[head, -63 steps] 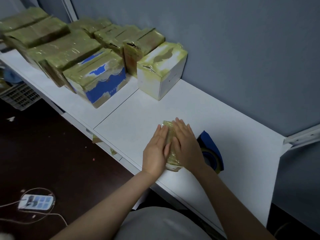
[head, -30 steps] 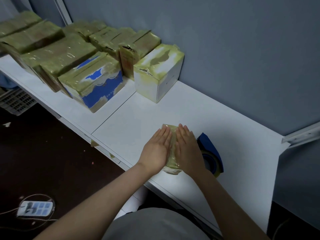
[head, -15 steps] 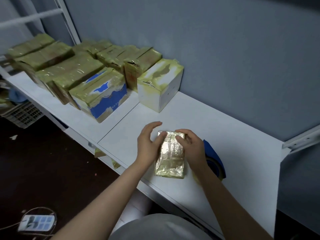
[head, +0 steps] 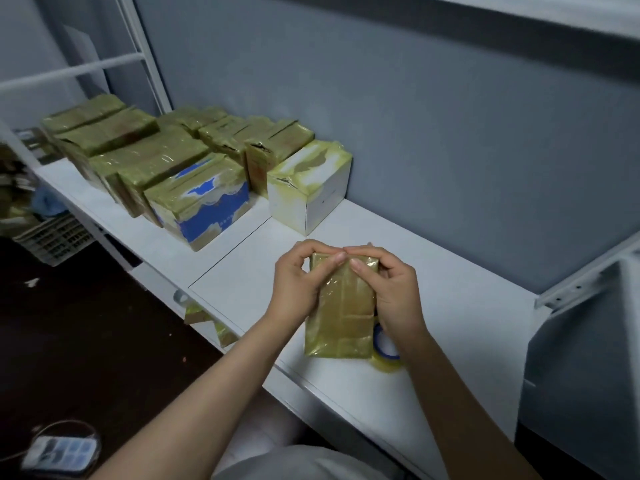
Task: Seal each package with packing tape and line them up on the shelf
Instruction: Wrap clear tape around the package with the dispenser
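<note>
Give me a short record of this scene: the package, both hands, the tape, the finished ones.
package: tape-wrapped, at the front of the shelf
left hand: fingers grip its far end
right hand: fingers grip its far end
tape roll: on shelf, partly behind package
sealed packages: lined up along the wall, left

Nothing here can be read; the blue box (head: 214,216) carries a faint pale line of print along its side, too small and blurred to make out; the white box (head: 323,202) shows only a tiny dark speck on its side; the package (head: 343,306) shows only tape seams and glare under its yellowish wrap.
</note>
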